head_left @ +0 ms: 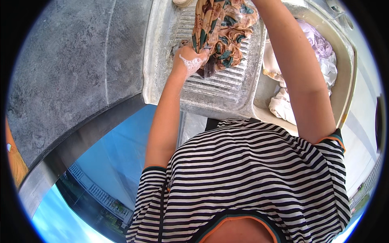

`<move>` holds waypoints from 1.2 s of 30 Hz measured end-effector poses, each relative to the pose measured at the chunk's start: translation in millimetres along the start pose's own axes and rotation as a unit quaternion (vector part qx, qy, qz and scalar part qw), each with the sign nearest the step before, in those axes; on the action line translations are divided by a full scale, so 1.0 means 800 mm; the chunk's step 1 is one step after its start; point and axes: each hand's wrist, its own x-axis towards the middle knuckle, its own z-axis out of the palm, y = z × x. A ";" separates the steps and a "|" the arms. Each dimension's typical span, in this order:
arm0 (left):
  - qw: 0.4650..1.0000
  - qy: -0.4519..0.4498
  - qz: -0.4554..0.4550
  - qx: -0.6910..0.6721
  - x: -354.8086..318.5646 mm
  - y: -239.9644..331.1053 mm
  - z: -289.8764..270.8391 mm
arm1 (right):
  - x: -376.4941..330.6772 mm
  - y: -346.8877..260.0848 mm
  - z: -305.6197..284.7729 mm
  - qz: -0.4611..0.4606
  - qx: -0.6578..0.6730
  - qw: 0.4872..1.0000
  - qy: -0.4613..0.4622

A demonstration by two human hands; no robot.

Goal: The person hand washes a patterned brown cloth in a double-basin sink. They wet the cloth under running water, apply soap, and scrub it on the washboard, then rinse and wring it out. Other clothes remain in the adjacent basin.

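A wet tan garment with a dark green and brown pattern lies bunched on the ribbed washboard of a pale laundry sink. My left hand is closed around its near left part, and white suds cover the back of that hand and wrist. From the grip, a twisted length of the cloth runs up toward the top edge. My right forearm reaches over the divider to the top edge, where the right hand is cut off from sight. Darker cloth shows beneath the garment beside my left hand.
To the right, the sink's deep basin holds lavender cloth and off-white cloth. A beige rounded object is cut off at the top. On the left stands a grey stone-like surface, with yellow strands at its far left.
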 end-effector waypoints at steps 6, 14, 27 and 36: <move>0.983 0.136 0.079 0.098 -0.030 -0.009 0.024 | -0.285 0.020 -0.067 0.149 -0.307 0.888 -0.309; 0.970 0.120 0.143 0.158 -0.001 -0.026 0.073 | -0.232 0.052 -0.064 0.241 -0.094 0.945 -0.198; 0.984 -0.003 0.009 0.175 -0.069 0.011 0.026 | -0.225 0.081 0.033 0.095 -0.144 0.903 -0.394; 0.902 0.137 0.199 0.358 -0.003 -0.027 0.124 | -0.276 -0.112 -0.081 0.080 0.053 0.930 -0.355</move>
